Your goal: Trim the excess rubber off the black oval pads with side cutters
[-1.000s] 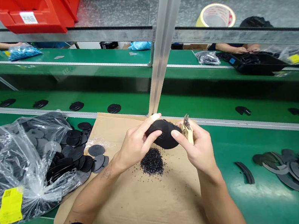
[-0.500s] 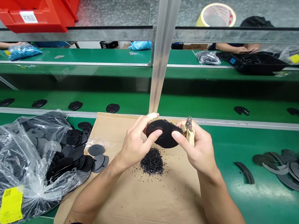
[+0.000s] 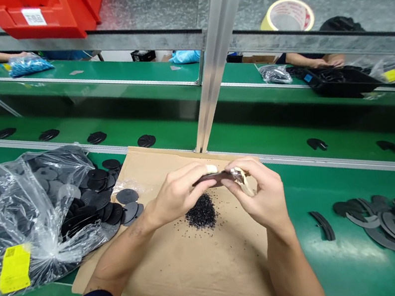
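My left hand pinches a flat black plastic disc between thumb and fingers, and its edge is turned toward me. My right hand grips the disc's other end. Small pliers with pale handles and metal jaws are also tucked in that hand, beside the disc; whether the jaws touch it I cannot tell. Pale wrapping covers a left fingertip. Below the hands lies a heap of black plastic bits on brown cardboard.
A clear bag of black discs spills out at left. Black curved pieces are piled at right. More black pieces lie on the green belt behind a metal post. Above are a red bin and a tape roll. A co-worker's hands show beyond.
The disc has tilted from showing its broad face to nearly edge-on. My right hand has turned inward with the pliers. Pieces on the belt have shifted slightly left.
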Tool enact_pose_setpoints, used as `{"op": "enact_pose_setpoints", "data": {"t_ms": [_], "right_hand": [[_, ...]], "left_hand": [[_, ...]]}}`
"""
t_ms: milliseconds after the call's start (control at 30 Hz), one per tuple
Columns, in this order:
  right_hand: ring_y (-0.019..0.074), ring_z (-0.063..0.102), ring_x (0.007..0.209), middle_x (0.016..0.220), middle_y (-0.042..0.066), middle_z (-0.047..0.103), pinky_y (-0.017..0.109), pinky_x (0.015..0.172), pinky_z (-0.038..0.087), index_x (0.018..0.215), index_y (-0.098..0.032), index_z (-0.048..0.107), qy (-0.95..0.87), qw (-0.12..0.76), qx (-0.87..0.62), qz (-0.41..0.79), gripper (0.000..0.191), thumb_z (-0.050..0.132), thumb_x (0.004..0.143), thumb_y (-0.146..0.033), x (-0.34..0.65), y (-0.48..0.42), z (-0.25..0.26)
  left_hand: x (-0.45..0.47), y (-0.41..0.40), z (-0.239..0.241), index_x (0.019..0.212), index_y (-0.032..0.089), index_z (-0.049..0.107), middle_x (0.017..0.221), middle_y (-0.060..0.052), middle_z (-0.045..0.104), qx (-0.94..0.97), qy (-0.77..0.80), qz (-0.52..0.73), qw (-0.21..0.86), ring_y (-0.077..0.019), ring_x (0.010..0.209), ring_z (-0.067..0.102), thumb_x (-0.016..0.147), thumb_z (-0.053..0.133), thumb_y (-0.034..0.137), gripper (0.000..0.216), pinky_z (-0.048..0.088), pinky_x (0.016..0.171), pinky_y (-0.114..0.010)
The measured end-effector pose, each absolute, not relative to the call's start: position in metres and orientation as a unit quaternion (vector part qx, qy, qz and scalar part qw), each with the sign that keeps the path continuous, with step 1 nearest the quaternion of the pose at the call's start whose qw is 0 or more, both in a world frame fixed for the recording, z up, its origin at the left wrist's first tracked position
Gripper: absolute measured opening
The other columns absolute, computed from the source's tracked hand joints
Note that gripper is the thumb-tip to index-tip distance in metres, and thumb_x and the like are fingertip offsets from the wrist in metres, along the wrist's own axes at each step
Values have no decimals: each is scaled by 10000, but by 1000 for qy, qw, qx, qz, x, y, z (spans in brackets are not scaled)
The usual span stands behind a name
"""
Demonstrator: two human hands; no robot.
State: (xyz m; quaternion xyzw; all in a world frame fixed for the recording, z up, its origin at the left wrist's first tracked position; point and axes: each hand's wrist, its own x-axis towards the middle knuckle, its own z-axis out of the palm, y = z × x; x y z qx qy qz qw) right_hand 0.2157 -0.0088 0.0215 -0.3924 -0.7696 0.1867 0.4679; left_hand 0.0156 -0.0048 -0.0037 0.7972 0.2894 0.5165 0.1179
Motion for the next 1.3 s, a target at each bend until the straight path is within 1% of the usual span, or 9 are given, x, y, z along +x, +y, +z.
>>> {"op": "enact_pose_setpoints", "data": {"t_ms": [67,167,333,533,667,800,1000,1200,1300], "right_hand": [[198,660,774,850,37,718,356,708,541,926,-249,679,-793,456,-368,164,24,673,929,-225,216,-8,19],[199,677,764,845,36,733,370,706,553,928,-259,681,-802,468,-341,149,106,662,916,-155,217,-8,16],[190,704,785,898,27,749,360,710,576,982,-264,665,-800,505,-278,164,221,684,871,-74,215,-7,13],[193,705,779,867,26,732,355,699,583,974,-263,657,-803,496,-276,182,208,685,871,-84,215,-7,14],[179,702,787,885,23,734,335,710,574,972,-257,656,-807,495,-270,175,240,661,863,-43,215,-7,14],[175,701,770,874,22,730,318,686,572,959,-249,662,-810,489,-272,175,228,636,862,-45,213,-7,16],[158,710,792,884,14,735,290,712,578,953,-236,650,-816,497,-255,148,240,631,861,-15,213,-5,16],[158,711,804,907,20,737,293,711,581,965,-238,642,-820,490,-255,152,265,616,863,5,216,-6,17],[161,717,823,905,17,735,295,715,584,957,-239,642,-821,486,-255,160,255,620,865,-2,217,-7,19]], "left_hand": [[15,-6,-4,1192,156,676,1001,-73,777,805,282,517,72,-154,892,750,998,618,175,204,624,815,-265],[15,-6,-3,1261,151,652,995,-80,788,790,278,542,68,-164,890,762,968,682,207,300,637,812,-279],[13,-7,3,1159,165,706,993,-86,785,771,252,571,125,-169,897,745,954,713,251,223,620,800,-295],[14,-9,5,1210,173,692,1015,-96,781,779,248,568,95,-176,879,720,993,653,277,243,587,784,-318],[12,-11,6,1134,163,706,946,-83,777,789,248,556,76,-160,811,698,1000,640,258,177,564,739,-300],[11,-12,6,1069,176,715,853,-47,766,783,261,563,49,-139,744,683,962,699,241,127,542,695,-276],[14,-10,5,1098,152,710,904,-83,783,783,230,576,55,-159,803,728,1002,635,232,146,590,745,-297],[15,-12,6,1076,153,711,873,-67,788,774,236,587,41,-147,749,730,956,702,196,127,605,707,-278],[15,-11,7,1109,141,704,899,-81,793,778,219,586,45,-156,787,742,967,682,178,149,613,721,-284]]}}
